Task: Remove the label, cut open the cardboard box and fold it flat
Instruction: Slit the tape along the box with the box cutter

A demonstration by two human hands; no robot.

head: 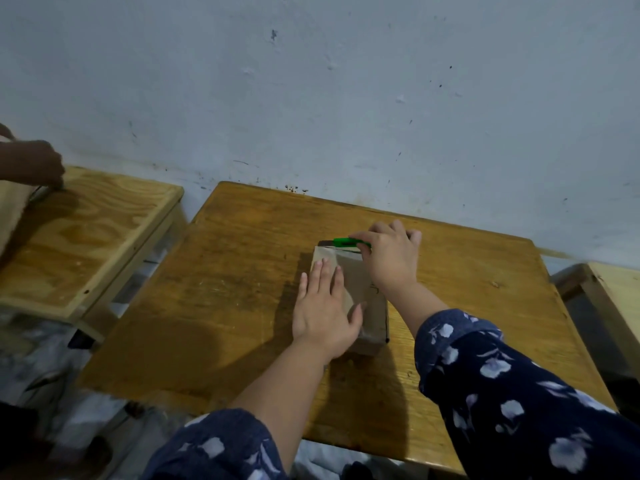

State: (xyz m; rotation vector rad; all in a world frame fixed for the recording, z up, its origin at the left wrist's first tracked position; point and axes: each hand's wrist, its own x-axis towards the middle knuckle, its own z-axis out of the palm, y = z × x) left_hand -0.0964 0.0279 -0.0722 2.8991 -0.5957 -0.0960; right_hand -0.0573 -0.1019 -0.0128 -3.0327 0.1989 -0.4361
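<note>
A small brown cardboard box (360,282) lies on the wooden table (242,271), its long side running away from me. My left hand (323,306) rests flat on the box's top, fingers spread, pressing it down. My right hand (391,258) is closed around a green utility knife (346,242), held sideways along the box's far top edge with the blade end pointing left. No label is visible on the box; my hands cover much of its top.
A second, lighter wooden table (86,237) stands to the left, with another person's hand (31,164) at its far corner. A third table's corner (609,292) shows at the right. A pale blue wall (346,98) runs right behind the tables.
</note>
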